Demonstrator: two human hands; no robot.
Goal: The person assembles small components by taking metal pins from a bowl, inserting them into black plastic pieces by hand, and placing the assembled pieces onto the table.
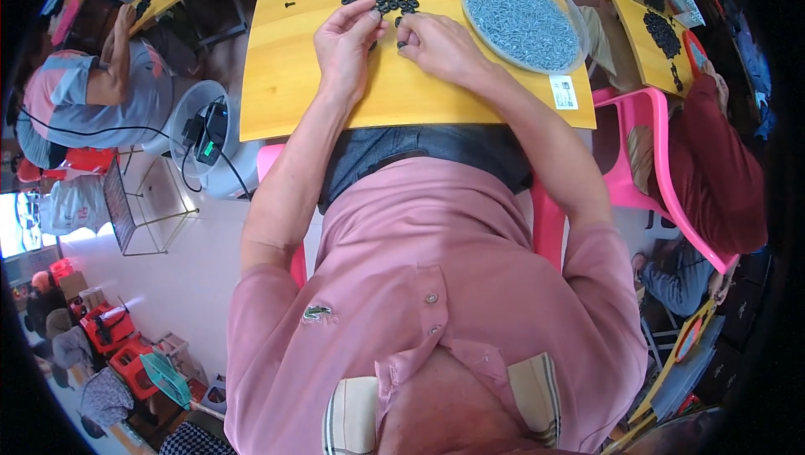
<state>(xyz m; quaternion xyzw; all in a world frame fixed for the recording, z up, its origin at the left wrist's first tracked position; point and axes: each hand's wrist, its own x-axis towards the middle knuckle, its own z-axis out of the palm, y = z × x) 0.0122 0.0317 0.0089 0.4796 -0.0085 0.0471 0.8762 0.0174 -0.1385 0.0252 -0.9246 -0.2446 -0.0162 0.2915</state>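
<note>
**Near the far edge of the worktop, two hands at a heap of small black rings**

Toward the far edge of the yellow wooden worktop (285,86) lies a loose heap of small black ring-shaped parts (392,0) — a few more are scattered towards the far left corner. The left hand (345,40) rests just beside the heap, thumb and forefinger brought together at its near side; whether a ring sits between them cannot be told. The right hand (440,46) lies close alongside, almost touching the left, its fingertips pinched on one small dark part (402,43) just above the board. To the right of both hands, at the far right corner, stands a clear round plastic bowl (567,9) filled with tiny grey metal pieces (520,19). A white label (563,92) is stuck near the worktop's right near corner — beyond it stands a pink plastic chair (646,149).
</note>
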